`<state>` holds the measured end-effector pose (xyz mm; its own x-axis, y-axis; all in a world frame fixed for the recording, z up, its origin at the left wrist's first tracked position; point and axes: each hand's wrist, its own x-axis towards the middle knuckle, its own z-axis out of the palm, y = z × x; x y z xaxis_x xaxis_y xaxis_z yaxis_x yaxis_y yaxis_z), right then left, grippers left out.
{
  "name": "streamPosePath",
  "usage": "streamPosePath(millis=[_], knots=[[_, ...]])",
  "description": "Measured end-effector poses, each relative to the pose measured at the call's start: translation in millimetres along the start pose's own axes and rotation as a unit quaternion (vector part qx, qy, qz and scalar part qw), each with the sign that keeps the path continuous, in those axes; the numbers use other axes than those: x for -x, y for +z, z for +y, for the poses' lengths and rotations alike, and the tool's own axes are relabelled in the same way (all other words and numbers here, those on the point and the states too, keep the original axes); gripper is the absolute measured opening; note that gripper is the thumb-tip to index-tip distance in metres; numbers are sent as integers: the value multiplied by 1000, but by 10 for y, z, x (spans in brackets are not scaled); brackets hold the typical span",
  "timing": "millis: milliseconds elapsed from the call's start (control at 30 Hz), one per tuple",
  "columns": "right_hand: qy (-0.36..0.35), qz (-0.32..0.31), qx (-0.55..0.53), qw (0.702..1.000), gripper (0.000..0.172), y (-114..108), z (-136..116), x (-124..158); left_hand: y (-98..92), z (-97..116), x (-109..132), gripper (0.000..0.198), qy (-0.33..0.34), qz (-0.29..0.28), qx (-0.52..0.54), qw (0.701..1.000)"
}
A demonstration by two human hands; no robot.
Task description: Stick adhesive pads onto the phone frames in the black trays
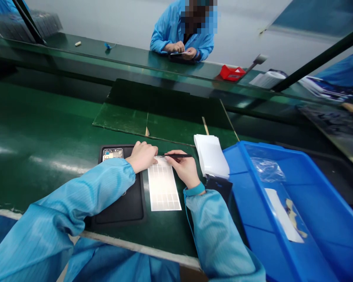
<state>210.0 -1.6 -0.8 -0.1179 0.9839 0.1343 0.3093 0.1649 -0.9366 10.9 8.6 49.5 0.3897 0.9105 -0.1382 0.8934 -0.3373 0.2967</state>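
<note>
A pale sheet of small rectangular stickers [164, 188] lies on the green bench in front of me. My left hand [142, 156] is closed at its upper left corner, thumb on the sheet. Between the fingers of my right hand [185, 168] is a pair of slim black tweezers [181, 156], its tips pointing left over the sheet's top edge. Left of the sheet is a black tray [123, 209]. An opened phone with a bare circuit board [113, 153] rests in it, mostly covered by my left forearm.
A stack of white paper [211, 156] and a dark pouch [220, 186] lie right of my hand. Beyond them stands a blue bin [253, 219] with a clear bag and a white strip inside. A raised shelf [129, 64] crosses behind; a co-worker [167, 29] sits across.
</note>
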Motion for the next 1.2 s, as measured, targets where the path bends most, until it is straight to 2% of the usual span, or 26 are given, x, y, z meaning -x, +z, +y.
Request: streamPosePath(millis=[700,1000,1200], knots=[[3,15,1,1000,22,9,2,-8,-1,-5,-9,25,-5,-5,6,1000],[24,31,-78,996,33,3,-19,-3,-6,1,1,23,-18,1,25,1000],[18,52,-129,990,36,-29,-79,74,-109,-65,103,28,0,20,82,996]])
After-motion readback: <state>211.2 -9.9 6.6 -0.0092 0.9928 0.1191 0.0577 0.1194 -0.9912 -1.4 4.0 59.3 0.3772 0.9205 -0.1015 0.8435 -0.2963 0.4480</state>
